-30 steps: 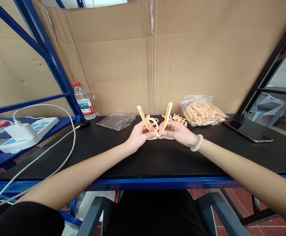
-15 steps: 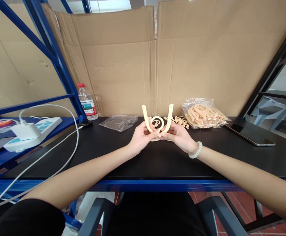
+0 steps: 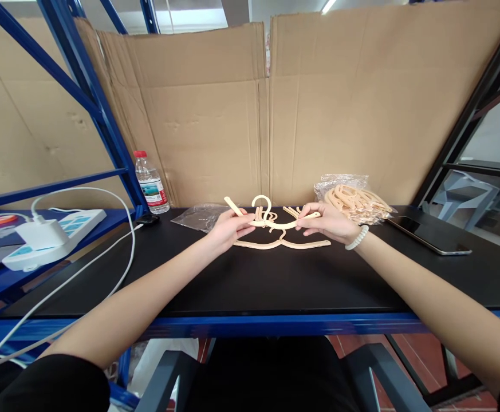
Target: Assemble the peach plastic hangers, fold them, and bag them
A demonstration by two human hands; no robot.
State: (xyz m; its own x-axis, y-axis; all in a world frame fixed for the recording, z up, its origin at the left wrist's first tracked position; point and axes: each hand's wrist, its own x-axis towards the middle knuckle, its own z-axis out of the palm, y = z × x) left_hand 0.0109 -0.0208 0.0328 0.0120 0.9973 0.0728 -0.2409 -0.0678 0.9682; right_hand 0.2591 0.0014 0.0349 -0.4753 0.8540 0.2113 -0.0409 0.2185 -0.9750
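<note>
Between my two hands a cream hanger (image 3: 283, 225) is held up above the black table, its arms spread out and its hook upward. My left hand (image 3: 231, 228) pinches its left arm near the middle, with the arm's end sticking up past the fingers. The fingers of my right hand (image 3: 325, 222) are closed on the right arm near its tip. A second, spread hanger (image 3: 305, 245) lies on the table just below the held one. Small cream pieces lie behind the held hanger, partly hidden by it.
A plastic bag of cream hangers (image 3: 357, 203) lies at the back right, beside a phone (image 3: 430, 235). An empty clear bag (image 3: 198, 216) and a water bottle (image 3: 152, 186) are at the back left. A white power strip (image 3: 73, 229) and cable stand far left.
My hands have moved apart, and the hanger's arms, folded upward before, are now spread sideways. The hanger lying on the table now shows more fully.
</note>
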